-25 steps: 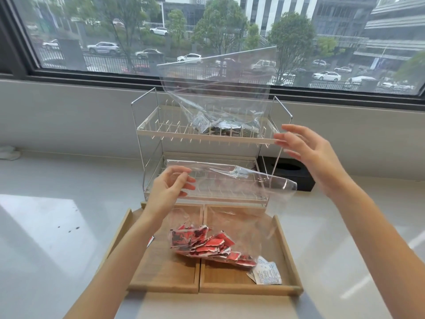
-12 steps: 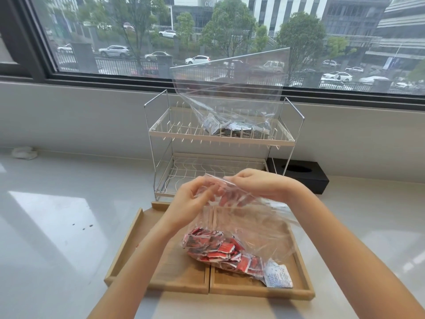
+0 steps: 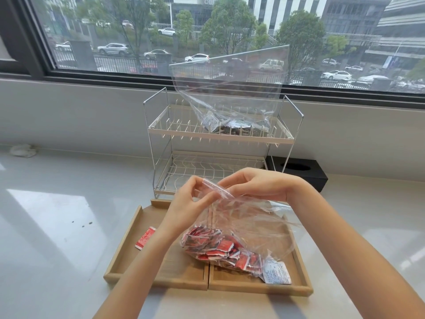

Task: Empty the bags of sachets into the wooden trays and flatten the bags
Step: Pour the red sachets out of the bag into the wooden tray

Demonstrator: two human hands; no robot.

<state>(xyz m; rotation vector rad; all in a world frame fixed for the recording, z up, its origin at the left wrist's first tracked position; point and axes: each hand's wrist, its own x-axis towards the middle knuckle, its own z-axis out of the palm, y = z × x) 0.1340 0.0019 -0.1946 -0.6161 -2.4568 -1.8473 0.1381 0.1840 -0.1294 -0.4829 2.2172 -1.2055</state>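
A clear plastic bag [image 3: 250,224] full of red sachets [image 3: 220,247] rests across two wooden trays, the left tray [image 3: 128,245] and the right tray [image 3: 299,261]. My left hand [image 3: 190,203] and my right hand [image 3: 259,185] both pinch the bag's top edge above the trays. One white sachet [image 3: 277,272] lies in the right tray and one red sachet [image 3: 145,238] lies beside the left tray's outer wall. A second clear bag [image 3: 232,93] with dark and white sachets stands on the top shelf of a white wire rack [image 3: 161,132].
The rack's lower shelf [image 3: 207,166] holds nothing. A black box [image 3: 299,173] with a round hole sits right of the rack. A crumpled white cloth [image 3: 23,150] lies at the far left by the wall. The pale counter [image 3: 57,226] spreads left and right of the trays.
A second ago my right hand was raised by the rack's upper shelf; it has come down to the bag's mouth. Both hands now grip the top edge close together.
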